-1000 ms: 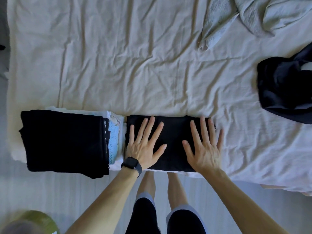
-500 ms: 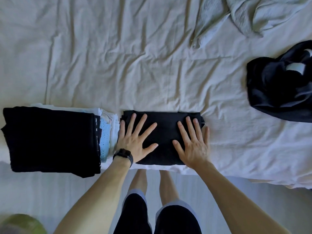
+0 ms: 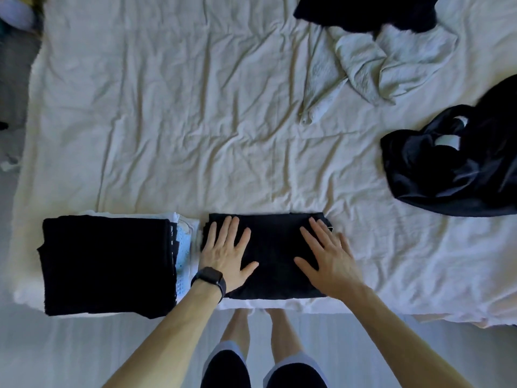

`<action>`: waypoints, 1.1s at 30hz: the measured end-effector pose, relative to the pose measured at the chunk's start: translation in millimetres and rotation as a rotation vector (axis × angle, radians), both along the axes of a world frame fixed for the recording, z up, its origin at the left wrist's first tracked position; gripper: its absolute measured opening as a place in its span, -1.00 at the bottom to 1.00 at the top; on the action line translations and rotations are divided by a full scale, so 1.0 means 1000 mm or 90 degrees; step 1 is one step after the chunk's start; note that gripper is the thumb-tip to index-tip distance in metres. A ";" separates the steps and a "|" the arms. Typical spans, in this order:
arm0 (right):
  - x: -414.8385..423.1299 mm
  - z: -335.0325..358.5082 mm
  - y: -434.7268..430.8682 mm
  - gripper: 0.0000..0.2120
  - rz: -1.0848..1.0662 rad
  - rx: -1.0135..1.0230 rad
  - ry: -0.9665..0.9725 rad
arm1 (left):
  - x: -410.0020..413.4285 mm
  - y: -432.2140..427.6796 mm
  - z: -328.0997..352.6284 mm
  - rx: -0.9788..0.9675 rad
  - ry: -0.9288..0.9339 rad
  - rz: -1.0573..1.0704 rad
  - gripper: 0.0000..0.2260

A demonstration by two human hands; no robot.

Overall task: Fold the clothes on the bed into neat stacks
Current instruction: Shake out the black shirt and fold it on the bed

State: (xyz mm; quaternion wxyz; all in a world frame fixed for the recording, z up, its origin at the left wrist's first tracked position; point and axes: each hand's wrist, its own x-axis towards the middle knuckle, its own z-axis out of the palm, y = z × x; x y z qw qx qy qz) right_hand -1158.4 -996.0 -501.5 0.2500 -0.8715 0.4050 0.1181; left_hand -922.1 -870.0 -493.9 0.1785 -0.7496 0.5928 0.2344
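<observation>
One head-worn camera — looking almost straight down, close over the bed (image 3: 173,113).

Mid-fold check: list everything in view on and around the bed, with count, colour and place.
folded garment: 1, black, bed's near edge, centre
folded stack: 1, black on top, white and light blue layers beneath, left of the folded garment
crumpled garment: 1, black, right side of bed
pale garment: 1, grey-white, crumpled, far right
dark garment: 1, black, cut off by top edge
bed sheet: 1, off-white, wrinkled
floor: pale grey, beside the bed
watch: 1, black, left wrist
shorts: 1, dark with pale hems, bottom centre
left hand: flat on the folded garment's left part
right hand: flat on its right part
</observation>
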 end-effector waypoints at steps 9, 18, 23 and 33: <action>-0.039 0.028 -0.158 -0.07 -0.504 -0.019 0.155 | 0.001 -0.108 -0.014 -0.037 0.099 0.112 -0.40; -0.078 0.010 -0.184 -0.74 -0.530 -0.059 0.055 | -0.005 -0.118 -0.025 0.040 0.123 0.113 -0.51; -0.019 0.125 -0.164 -0.80 -0.630 -0.020 -0.293 | 0.022 -0.125 0.058 0.013 0.238 0.149 -0.53; 0.227 0.423 -0.055 -0.87 -0.275 0.279 -0.694 | 0.159 -0.060 0.344 -0.431 0.411 0.290 -0.31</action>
